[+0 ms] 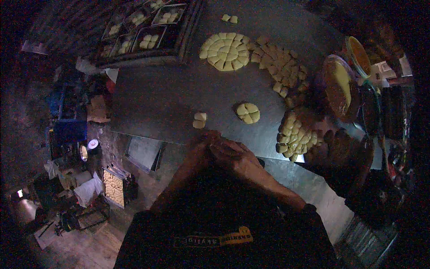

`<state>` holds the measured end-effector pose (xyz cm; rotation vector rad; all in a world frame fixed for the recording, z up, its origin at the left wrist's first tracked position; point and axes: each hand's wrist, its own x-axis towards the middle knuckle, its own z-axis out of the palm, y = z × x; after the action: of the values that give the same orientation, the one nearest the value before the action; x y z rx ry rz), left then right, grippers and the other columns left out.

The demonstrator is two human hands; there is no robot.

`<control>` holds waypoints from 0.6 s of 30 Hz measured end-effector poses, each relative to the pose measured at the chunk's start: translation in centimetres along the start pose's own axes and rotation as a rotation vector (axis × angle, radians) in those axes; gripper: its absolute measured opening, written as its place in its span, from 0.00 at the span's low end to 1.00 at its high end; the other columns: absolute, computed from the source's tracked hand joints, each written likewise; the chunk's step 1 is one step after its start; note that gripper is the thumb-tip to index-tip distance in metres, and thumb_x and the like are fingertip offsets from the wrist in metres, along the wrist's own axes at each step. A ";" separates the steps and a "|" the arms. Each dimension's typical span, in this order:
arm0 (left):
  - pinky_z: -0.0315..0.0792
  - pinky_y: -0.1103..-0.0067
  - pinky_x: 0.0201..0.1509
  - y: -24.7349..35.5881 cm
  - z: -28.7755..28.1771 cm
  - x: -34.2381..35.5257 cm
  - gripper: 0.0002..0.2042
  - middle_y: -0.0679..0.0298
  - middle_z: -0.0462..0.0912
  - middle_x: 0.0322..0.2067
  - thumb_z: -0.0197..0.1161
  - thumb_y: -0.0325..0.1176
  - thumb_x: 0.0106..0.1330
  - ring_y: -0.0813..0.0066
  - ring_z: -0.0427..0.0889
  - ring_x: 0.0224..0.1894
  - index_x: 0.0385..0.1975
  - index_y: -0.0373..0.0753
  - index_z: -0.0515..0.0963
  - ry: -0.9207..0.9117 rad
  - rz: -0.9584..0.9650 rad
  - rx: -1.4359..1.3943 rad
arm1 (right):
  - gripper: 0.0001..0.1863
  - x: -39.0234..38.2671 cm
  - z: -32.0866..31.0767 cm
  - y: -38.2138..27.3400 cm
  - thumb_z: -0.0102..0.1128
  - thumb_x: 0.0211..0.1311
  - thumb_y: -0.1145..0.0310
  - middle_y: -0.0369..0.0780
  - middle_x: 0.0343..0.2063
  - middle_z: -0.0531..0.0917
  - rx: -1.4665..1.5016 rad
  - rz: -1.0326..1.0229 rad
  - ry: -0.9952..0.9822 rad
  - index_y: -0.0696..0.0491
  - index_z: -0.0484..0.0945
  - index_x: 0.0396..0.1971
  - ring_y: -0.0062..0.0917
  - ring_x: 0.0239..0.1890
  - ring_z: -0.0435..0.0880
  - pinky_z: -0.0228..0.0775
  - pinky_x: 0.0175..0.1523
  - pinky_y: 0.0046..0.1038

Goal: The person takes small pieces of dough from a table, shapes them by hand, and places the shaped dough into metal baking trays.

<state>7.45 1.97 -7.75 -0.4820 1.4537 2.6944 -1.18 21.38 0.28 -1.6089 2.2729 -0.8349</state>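
The fingers [216, 136] of the left hand [202, 144] and the right hand [233, 154] are curled in and pressed close together, just over the near edge of the grey surface [156, 94]. I cannot tell if they hold anything, because the backs of the hands hide it.

Just past them, a bit to the left, sits a small clump of dough [199, 121]. It is longer than it is wide. Its long way runs away from the person, and its far end leans a little to the right.

To the right, well apart from the clump, lies a round dough piece [248, 113] with lines that cross and make four parts. It is almost round, so no side looks much longer.

Near the right hand's side is a heap of dough lumps [295, 136]. Farther off, a big ring of dough pieces [225, 51] touches a curved band of browner pieces [275, 58]. Past the ring is a little dough pair [230, 19], lying left to right. A dark tray [143, 61] is at the far left, and a big bowl [333, 92] is at the right.
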 end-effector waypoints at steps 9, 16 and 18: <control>0.75 0.70 0.55 7.0 -3.8 4.2 0.36 0.55 0.75 0.56 0.69 0.26 0.56 0.62 0.80 0.50 0.67 0.43 0.62 -0.013 0.096 0.750 | 0.14 6.9 3.6 4.8 0.62 0.61 0.69 0.45 0.45 0.83 0.743 0.503 0.051 0.53 0.81 0.47 0.39 0.48 0.82 0.74 0.52 0.36; 0.73 0.68 0.58 6.3 -8.3 8.8 0.35 0.55 0.76 0.52 0.71 0.21 0.48 0.55 0.76 0.56 0.61 0.41 0.68 -0.365 0.218 1.137 | 0.15 9.3 9.2 4.5 0.65 0.56 0.72 0.45 0.44 0.82 0.327 0.257 0.352 0.56 0.79 0.44 0.39 0.49 0.82 0.74 0.52 0.36; 0.72 0.69 0.58 5.6 -8.9 9.2 0.31 0.54 0.76 0.52 0.71 0.21 0.48 0.54 0.76 0.56 0.57 0.39 0.71 -0.342 0.236 1.151 | 0.16 9.7 10.8 4.9 0.65 0.54 0.73 0.45 0.45 0.82 0.251 0.258 0.362 0.57 0.79 0.44 0.39 0.49 0.82 0.74 0.52 0.36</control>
<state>-0.05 -9.52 -10.46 0.2262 2.5940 1.4512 -3.24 10.22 -9.98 -1.0989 2.4158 -1.3639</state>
